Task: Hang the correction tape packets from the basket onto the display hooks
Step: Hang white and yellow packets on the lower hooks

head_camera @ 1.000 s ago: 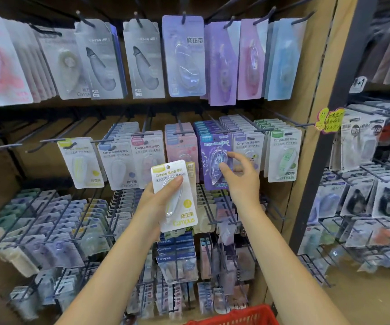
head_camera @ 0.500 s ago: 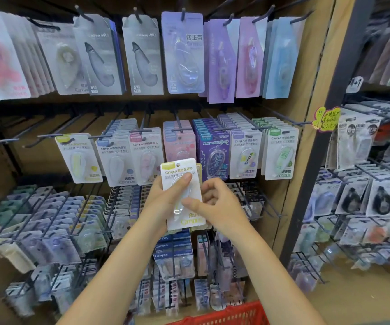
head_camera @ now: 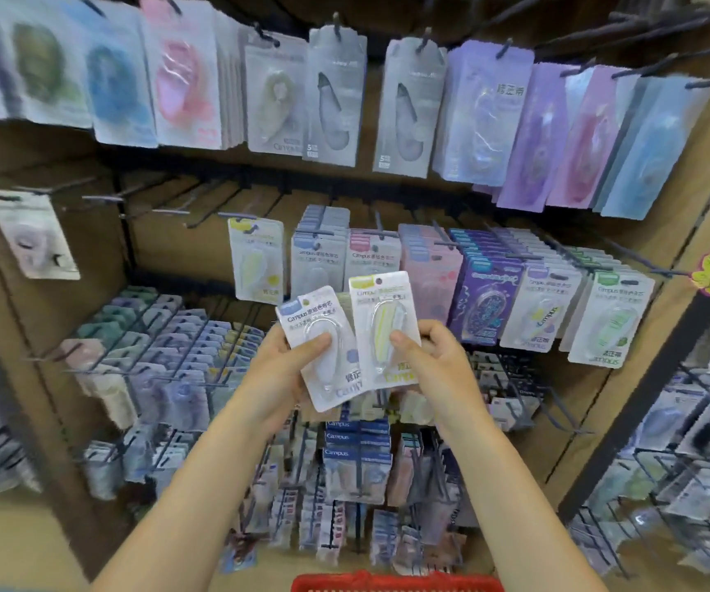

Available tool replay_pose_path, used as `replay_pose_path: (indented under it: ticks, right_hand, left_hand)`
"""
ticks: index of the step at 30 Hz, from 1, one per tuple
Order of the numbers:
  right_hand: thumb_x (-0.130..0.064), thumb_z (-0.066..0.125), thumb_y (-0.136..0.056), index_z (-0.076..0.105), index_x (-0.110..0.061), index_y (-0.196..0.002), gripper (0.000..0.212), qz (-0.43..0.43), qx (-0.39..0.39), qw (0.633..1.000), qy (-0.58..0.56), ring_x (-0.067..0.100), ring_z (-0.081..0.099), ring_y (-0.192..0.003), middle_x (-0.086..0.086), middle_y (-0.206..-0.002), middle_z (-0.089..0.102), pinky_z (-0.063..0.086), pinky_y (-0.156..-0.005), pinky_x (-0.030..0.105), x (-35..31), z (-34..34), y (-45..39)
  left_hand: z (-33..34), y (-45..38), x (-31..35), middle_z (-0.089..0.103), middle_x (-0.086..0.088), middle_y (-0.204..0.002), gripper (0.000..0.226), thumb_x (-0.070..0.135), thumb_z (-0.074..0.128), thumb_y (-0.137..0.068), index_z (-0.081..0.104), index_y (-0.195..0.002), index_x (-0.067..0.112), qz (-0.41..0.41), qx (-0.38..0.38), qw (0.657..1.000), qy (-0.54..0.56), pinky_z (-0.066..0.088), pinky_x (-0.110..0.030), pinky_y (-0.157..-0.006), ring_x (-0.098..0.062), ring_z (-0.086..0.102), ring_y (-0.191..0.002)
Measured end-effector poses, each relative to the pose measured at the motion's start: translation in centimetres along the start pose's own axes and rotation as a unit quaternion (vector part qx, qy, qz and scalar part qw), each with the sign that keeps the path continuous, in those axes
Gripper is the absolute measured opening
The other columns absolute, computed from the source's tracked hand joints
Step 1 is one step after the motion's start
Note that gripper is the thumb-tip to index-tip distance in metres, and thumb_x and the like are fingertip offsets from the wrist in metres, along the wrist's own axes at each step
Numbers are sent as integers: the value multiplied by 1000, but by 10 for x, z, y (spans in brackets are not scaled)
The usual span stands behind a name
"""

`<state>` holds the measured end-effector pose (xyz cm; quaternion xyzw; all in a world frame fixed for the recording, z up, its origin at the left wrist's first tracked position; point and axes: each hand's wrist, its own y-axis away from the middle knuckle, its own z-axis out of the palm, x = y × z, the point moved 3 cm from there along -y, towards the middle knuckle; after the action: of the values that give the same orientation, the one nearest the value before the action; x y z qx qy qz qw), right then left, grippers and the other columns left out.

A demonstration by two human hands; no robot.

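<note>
Holding two correction tape packets fanned apart before the display hooks (head_camera: 255, 227): left hand (head_camera: 278, 371) gripping the blue-tabbed packet (head_camera: 323, 348), right hand (head_camera: 432, 363) pinching the yellow-tabbed packet (head_camera: 387, 322), seemingly sorting by colour; basket (head_camera: 396, 583) waiting below.

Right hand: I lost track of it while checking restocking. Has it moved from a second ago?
Yes. The right hand left the purple packet on the hook row, dropped left, and now holds the yellow packet.

Two correction tape packets (head_camera: 327, 348) (head_camera: 387, 331) sit side by side before the display hooks (head_camera: 451, 245), the basket (head_camera: 396, 583) below them.
</note>
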<state>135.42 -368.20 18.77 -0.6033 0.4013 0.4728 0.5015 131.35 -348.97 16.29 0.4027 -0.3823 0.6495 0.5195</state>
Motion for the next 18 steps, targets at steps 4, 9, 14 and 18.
replay_pose_path:
  ticks: [4,9,14,18]
  right_hand:
    - [-25,67,-96,64,-28,-100,6,-27,-48,998,28,6,71,-87,-9,-97,76,51,-69,22,-12,59,-10]
    - [-28,65,-98,61,-33,-105,9,-53,-68,995,50,0,69,-86,-11,-103,73,49,-65,13,-30,131,-25]
    - [-30,63,-99,61,-26,-114,15,-41,-27,997,55,4,67,-92,-12,-106,71,49,-70,20,-30,169,-43]
    - [-28,62,-99,61,-23,-113,15,-57,23,996,57,-1,65,-91,-13,-103,69,47,-70,19,-22,176,-40]
  left_hand:
    - [-61,8,19,75,-3,-124,40,13,71,-95,61,-133,19,25,109,994,21,60,-60,-86,-30,74,-108]
    - [-112,20,39,74,-6,-123,48,15,77,-90,59,-134,15,39,171,984,39,63,-45,-62,-26,77,-97]
    - [-140,24,50,72,-3,-124,48,16,77,-91,57,-135,19,35,188,981,35,59,-36,-50,-14,78,-81]
    - [-154,22,48,74,-4,-120,49,17,80,-89,59,-133,21,28,175,984,34,61,-40,-55,-19,78,-87]
